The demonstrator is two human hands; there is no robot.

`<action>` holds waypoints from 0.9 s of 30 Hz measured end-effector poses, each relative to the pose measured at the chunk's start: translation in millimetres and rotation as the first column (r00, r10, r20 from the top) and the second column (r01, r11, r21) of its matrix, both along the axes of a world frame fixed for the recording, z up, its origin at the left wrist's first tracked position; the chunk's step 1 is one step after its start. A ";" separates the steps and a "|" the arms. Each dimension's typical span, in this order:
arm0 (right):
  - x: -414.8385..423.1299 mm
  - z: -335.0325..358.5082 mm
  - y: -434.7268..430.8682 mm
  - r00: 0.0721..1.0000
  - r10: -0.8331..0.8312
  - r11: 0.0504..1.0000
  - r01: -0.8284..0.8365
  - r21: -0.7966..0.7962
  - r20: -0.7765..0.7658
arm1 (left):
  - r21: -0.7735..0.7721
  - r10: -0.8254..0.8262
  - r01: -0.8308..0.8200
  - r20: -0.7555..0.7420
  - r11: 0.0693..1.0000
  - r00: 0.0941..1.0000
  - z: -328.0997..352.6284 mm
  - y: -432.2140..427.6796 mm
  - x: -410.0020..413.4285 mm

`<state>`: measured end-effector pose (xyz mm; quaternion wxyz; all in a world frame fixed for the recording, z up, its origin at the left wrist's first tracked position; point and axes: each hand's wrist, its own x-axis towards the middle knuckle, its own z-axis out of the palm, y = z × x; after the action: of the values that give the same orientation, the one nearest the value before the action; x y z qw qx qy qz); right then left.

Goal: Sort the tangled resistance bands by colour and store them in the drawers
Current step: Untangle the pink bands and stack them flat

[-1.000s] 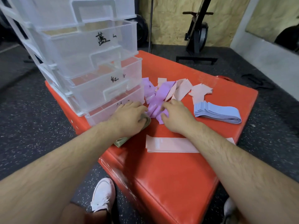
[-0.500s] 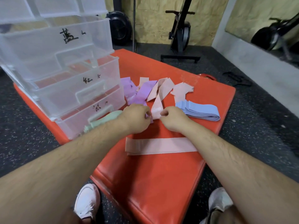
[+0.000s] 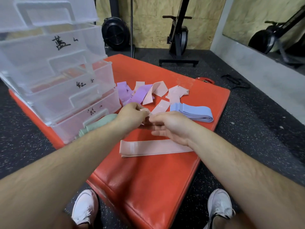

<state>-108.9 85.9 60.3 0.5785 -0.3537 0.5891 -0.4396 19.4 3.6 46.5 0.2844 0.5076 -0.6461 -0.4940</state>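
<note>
A pink band (image 3: 158, 109) is held up just above the red padded surface (image 3: 148, 179), between the two hands. Its near end is pinched by the curled fingers of the left hand (image 3: 132, 115). It is also met by the thumb and forefinger of the right hand (image 3: 170, 127), whose other fingers are held loosely extended.

Behind the hands a tangle of purple bands (image 3: 141, 95) and further pink ones is spread on the surface, just beside the clear plastic drawers (image 3: 69, 90) that are stacked at its left end. Handwritten marks are seen on the drawer fronts. A green band (image 3: 100, 122) is laid against the lowest drawer, partly covered by the left forearm. A folded stack of blue bands (image 3: 196, 112) is set to the right of the hands, and a flat pink band (image 3: 148, 148) is laid out straight on the near side — partly under the right wrist. White shoes are seen on the speckled floor below.
</note>
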 end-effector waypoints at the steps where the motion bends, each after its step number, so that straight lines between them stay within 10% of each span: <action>1: -0.3 -0.1 1.2 0.993 0.007 1.000 -0.008 -0.002 -0.115 | -0.095 0.005 0.004 0.088 0.995 0.996 1.5 0.6 2.5; 4: -11.9 -9.0 -4.8 0.650 -0.069 0.984 -0.082 -0.160 -0.757 | -0.359 -0.018 0.157 0.363 0.920 0.932 8.8 5.0 12.5; 6: -15.2 -15.3 -11.1 0.481 -0.104 0.928 -0.269 -0.260 -0.870 | -0.414 -0.049 0.237 0.415 0.879 0.908 11.9 10.9 18.6; 10: 0.0 -17.5 -22.4 0.612 0.039 0.877 -0.400 -0.267 -0.790 | -0.466 -0.056 0.254 0.398 0.848 0.916 9.3 16.5 32.9; 27: -15.9 -10.4 -27.4 0.357 0.126 0.884 -0.463 -0.058 -0.926 | -0.340 -0.018 0.051 0.100 0.939 0.995 36.5 -0.4 99.5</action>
<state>-124.8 58.5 49.9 0.1759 -0.7202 0.6536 -0.1524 118.8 3.2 82.9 0.3284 0.4620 -0.7436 -0.3546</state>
